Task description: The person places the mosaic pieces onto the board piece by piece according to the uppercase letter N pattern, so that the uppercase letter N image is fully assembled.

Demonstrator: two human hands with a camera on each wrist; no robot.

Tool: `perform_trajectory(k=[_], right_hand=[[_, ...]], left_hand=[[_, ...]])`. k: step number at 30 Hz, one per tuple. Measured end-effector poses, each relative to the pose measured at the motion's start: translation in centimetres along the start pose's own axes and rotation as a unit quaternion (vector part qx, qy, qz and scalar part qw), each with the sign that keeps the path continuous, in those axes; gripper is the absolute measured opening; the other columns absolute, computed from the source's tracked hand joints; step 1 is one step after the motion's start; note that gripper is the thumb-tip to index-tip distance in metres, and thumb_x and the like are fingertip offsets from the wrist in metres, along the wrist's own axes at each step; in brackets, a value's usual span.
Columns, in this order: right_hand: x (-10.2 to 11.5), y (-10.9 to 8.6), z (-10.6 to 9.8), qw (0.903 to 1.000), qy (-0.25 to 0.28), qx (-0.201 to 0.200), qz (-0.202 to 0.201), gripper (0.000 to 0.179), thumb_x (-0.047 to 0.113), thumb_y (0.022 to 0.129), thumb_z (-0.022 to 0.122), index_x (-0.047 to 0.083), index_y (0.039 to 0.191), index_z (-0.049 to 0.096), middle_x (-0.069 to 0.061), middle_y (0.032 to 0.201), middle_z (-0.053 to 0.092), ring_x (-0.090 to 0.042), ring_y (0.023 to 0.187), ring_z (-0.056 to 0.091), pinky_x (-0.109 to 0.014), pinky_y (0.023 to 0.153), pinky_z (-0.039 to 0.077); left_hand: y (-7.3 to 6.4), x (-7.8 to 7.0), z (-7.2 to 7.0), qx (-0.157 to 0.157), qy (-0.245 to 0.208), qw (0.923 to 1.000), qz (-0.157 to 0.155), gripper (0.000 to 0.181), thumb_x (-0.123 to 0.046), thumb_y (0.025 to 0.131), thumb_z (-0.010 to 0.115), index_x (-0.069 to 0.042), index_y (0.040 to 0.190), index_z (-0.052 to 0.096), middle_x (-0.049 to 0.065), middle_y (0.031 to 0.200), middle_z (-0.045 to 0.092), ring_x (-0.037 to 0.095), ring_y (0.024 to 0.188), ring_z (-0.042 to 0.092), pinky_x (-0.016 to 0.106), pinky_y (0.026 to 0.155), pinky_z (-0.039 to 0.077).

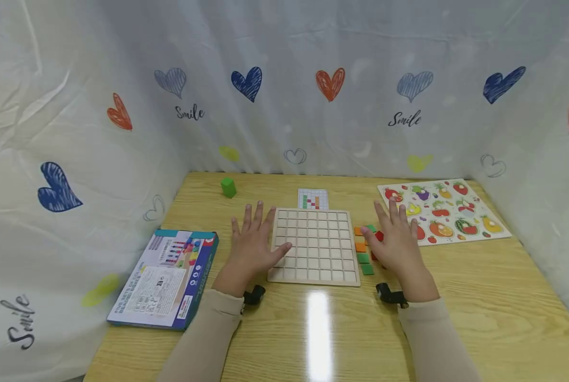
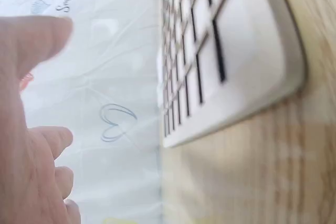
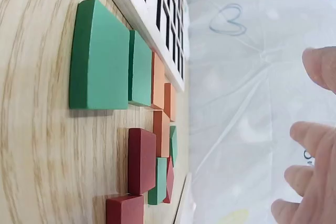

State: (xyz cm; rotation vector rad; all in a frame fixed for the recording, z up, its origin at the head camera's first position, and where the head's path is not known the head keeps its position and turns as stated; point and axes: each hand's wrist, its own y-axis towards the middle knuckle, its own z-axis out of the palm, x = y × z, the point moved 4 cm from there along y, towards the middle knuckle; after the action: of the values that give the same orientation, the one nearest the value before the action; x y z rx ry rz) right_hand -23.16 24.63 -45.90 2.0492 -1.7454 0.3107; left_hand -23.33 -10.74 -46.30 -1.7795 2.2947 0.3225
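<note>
A wooden grid board [image 1: 315, 246] with square cells lies between my hands. My left hand [image 1: 253, 246], fingers spread, hovers at the board's left side, its thumb over the left cells. In the left wrist view the board [image 2: 262, 61] stands apart from the fingers. My right hand [image 1: 395, 244] is spread above the coloured square tiles at the board's right side and holds nothing. The right wrist view shows green tiles [image 3: 105, 61], orange tiles [image 3: 161, 129] and dark red tiles [image 3: 142, 161] lying on the table below that hand. A small pattern card [image 1: 313, 199] lies behind the board.
A boxed set [image 1: 162, 278] lies at the left, and a green block [image 1: 228, 187] stands at the back left. A fruit picture board [image 1: 442, 215] lies at the back right. Behind the wooden table [image 1: 475, 318] hangs a curtain [image 1: 289, 127] printed with hearts.
</note>
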Motion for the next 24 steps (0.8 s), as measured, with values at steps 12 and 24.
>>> perform_trajectory(k=[12, 24], right_hand=[[0.4, 0.3, -0.4, 0.992, 0.06, -0.101, -0.047, 0.046, 0.009, 0.105, 0.066, -0.002, 0.149, 0.06, -0.028, 0.149, 0.06, -0.052, 0.133, 0.057, -0.073, 0.113, 0.046], [-0.6, 2.8, 2.2, 0.9993, 0.008, 0.03, -0.021, 0.032, 0.014, 0.107, 0.068, 0.0, 0.136, 0.073, -0.026, 0.135, 0.066, -0.047, 0.116, 0.066, -0.067, 0.099, 0.054]], left_hand=[[-2.6, -0.4, 1.5, 0.111, -0.189, 0.9747, 0.043, 0.062, -0.032, 0.108, 0.066, -0.009, 0.164, 0.051, 0.011, 0.179, 0.034, 0.035, 0.168, 0.025, 0.06, 0.136, 0.021], [-2.8, 0.2, 2.9, 0.13, -0.164, 0.9771, 0.041, 0.068, -0.031, 0.101, 0.079, -0.011, 0.161, 0.055, 0.006, 0.175, 0.041, 0.033, 0.168, 0.026, 0.056, 0.137, 0.022]])
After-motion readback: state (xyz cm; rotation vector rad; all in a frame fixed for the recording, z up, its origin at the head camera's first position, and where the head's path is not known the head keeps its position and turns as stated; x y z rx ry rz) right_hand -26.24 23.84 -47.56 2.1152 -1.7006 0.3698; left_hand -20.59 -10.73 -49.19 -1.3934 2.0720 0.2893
